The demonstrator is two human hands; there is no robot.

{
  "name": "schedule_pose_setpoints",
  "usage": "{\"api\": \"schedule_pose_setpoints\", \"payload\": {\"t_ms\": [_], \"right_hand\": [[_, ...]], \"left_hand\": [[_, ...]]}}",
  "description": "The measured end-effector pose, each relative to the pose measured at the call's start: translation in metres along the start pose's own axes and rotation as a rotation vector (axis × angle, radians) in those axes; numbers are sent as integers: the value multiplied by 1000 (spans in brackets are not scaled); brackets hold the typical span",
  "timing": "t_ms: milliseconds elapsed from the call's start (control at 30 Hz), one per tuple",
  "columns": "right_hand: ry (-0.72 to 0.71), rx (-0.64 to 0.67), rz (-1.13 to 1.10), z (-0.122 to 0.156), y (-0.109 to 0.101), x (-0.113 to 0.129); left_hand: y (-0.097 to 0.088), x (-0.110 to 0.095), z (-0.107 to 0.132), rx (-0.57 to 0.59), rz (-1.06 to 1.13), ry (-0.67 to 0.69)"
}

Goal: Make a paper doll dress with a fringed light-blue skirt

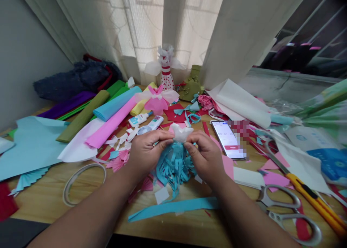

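Note:
My left hand (148, 150) and my right hand (203, 154) both pinch a white paper top (181, 132), with their fingertips meeting near it. Below it hangs a fringed skirt of blue crepe paper (173, 166), partly covered by my fingers. A loose strip of the same blue paper (173, 209) lies on the wooden table (173, 228) just below my wrists. A smartphone (226, 139) lies beyond my right hand, its screen lit. Just past my left hand stand a white bottle (139, 118) and a small white fan (148, 127).
Paper scraps cover the table. Rolls of crepe paper (111, 109) lie at the back left, with a finished paper figure (166, 69) at the back. Silver scissors (287, 212) and a yellow craft knife (306, 190) lie at the right; a tape roll (81, 183) lies at the left.

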State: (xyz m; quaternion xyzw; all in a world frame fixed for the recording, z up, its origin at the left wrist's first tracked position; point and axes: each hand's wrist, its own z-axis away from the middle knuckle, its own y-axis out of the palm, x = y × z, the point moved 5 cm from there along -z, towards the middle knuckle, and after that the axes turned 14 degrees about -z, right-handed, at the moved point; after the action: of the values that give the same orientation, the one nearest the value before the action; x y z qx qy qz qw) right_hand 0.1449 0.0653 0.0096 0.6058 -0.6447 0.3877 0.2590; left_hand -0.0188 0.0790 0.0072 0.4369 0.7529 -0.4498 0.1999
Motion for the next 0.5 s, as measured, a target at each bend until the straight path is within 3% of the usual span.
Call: {"api": "schedule_pose_setpoints", "payload": {"t_ms": [233,500], "right_hand": [[-29,-28,36,-1,-1,2],[-18,-35,26,2,-3,-2]], "left_hand": [[-1,-15,4,-22,-205,217],[2,-7,4,-4,-180,158]]}}
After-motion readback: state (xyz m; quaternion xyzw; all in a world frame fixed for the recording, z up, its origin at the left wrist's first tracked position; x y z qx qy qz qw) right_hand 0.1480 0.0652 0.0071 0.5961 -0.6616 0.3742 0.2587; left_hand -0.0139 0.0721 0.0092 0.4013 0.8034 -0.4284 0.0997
